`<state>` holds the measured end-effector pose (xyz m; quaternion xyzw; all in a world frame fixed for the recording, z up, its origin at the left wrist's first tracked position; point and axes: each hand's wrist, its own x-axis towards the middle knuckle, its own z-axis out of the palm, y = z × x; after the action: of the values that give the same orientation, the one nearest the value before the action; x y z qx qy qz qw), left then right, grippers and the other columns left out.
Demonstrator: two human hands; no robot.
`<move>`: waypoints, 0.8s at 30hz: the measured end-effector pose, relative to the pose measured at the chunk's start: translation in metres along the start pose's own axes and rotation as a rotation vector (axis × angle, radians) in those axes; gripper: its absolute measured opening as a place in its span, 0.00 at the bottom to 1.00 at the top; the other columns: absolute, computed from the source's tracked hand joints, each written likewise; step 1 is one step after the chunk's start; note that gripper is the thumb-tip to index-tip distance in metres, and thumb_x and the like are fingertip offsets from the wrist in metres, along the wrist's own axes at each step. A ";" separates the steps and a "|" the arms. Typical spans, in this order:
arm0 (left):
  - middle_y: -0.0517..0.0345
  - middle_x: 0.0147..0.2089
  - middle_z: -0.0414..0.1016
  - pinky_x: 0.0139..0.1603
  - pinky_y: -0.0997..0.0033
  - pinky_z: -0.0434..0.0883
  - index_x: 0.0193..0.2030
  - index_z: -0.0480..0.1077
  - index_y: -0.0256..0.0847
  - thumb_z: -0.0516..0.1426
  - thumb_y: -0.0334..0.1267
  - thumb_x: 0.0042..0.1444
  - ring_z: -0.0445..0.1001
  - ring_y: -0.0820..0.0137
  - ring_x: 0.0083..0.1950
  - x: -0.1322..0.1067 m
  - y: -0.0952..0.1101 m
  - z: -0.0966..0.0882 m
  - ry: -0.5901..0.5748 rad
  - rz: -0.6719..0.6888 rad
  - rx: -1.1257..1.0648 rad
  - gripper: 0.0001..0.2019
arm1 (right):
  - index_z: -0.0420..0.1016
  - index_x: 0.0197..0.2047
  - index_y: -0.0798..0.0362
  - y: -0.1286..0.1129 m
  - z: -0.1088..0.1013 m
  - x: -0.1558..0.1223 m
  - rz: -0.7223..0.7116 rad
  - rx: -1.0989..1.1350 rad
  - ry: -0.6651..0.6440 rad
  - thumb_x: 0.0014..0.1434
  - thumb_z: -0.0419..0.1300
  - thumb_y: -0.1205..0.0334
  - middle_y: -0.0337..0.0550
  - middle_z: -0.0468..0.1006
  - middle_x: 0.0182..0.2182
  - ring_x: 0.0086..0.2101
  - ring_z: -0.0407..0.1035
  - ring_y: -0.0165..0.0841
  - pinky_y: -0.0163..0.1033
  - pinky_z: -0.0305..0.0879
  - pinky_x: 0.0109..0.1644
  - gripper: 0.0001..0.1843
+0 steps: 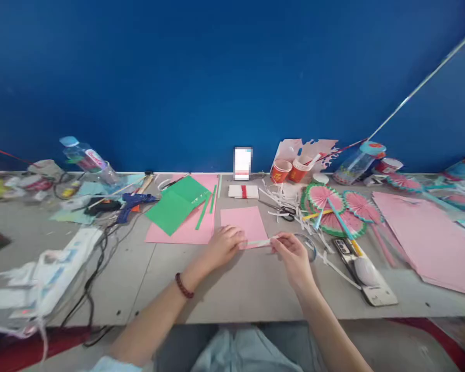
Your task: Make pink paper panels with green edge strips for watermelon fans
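Observation:
My left hand (225, 245) and my right hand (290, 253) pinch the two ends of a narrow pale strip (260, 242), stretched between them just above the table. The strip lies along the near edge of a small pink paper sheet (243, 222). A roll of clear tape (309, 244) sits against my right hand. My left wrist wears a dark bead bracelet (183, 285). Both hands have their fingers closed on the strip.
A green folded sheet (176, 204) lies on a larger pink sheet (186, 232). Scissors (282, 212), paper fans (333, 206), red cups (290, 169), a blue glue gun (134, 202), a power strip (58, 268) and large pink sheets (430, 237) crowd the grey table (225, 294).

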<state>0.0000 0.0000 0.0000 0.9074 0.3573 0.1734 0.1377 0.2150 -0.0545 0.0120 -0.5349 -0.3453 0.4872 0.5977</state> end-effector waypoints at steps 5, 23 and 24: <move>0.52 0.51 0.70 0.50 0.62 0.65 0.47 0.69 0.42 0.50 0.32 0.63 0.65 0.63 0.54 0.000 0.013 -0.004 0.004 0.004 0.045 0.09 | 0.70 0.30 0.53 -0.001 0.000 0.022 0.040 -0.062 -0.030 0.38 0.71 0.50 0.36 0.73 0.21 0.21 0.66 0.28 0.32 0.59 0.22 0.21; 0.49 0.48 0.68 0.52 0.59 0.68 0.48 0.67 0.38 0.48 0.25 0.61 0.66 0.62 0.53 0.005 0.018 0.007 0.098 -0.036 0.069 0.12 | 0.69 0.30 0.53 0.013 -0.001 0.067 0.053 -0.232 -0.199 0.40 0.69 0.46 0.34 0.71 0.20 0.17 0.60 0.25 0.32 0.54 0.20 0.22; 0.50 0.49 0.68 0.53 0.60 0.68 0.48 0.67 0.39 0.47 0.26 0.62 0.66 0.63 0.53 0.005 0.016 0.007 0.099 -0.028 0.030 0.12 | 0.69 0.30 0.53 0.014 -0.002 0.067 0.053 -0.218 -0.196 0.39 0.69 0.47 0.34 0.70 0.19 0.17 0.60 0.25 0.32 0.54 0.21 0.22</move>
<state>0.0163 -0.0088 0.0005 0.8945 0.3788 0.2110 0.1088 0.2330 0.0082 -0.0097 -0.5554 -0.4385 0.5122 0.4867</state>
